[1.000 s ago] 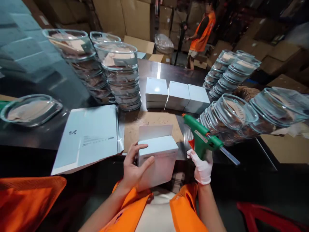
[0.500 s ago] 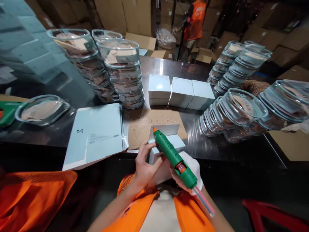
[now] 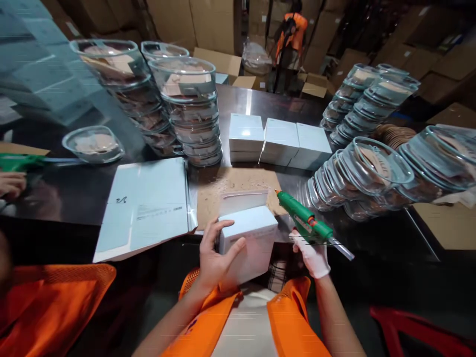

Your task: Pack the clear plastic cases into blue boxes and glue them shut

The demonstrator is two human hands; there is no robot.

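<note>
A white carton [image 3: 253, 243] is gripped along its left side by my bare left hand [image 3: 219, 250], fingers on top and thumb across the near face. One flap of the carton stands up at the far edge. My right hand [image 3: 311, 254], in a white glove, is wrapped round the handle of a green glue gun [image 3: 305, 215]. The gun's orange nozzle points up and left, to the right of the carton, and a clear glue stick juts from its rear. Beneath the carton's far edge lies a worn cardboard sheet [image 3: 211, 193].
Flattened white cartons [image 3: 148, 208] lie left of the cardboard. White boxes [image 3: 278, 139] stand in a row behind it. Tall stacks of glass dishes [image 3: 195, 119] rise at left, more glass stacks [image 3: 357, 173] at right. A co-worker's hand [image 3: 13, 183] is by another green glue gun [image 3: 22, 161].
My right hand has carried the glue gun rightward, away from the carton. My left hand and the carton shifted slightly. A co-worker's hand appeared at left, and the single glass dish there moved right.
</note>
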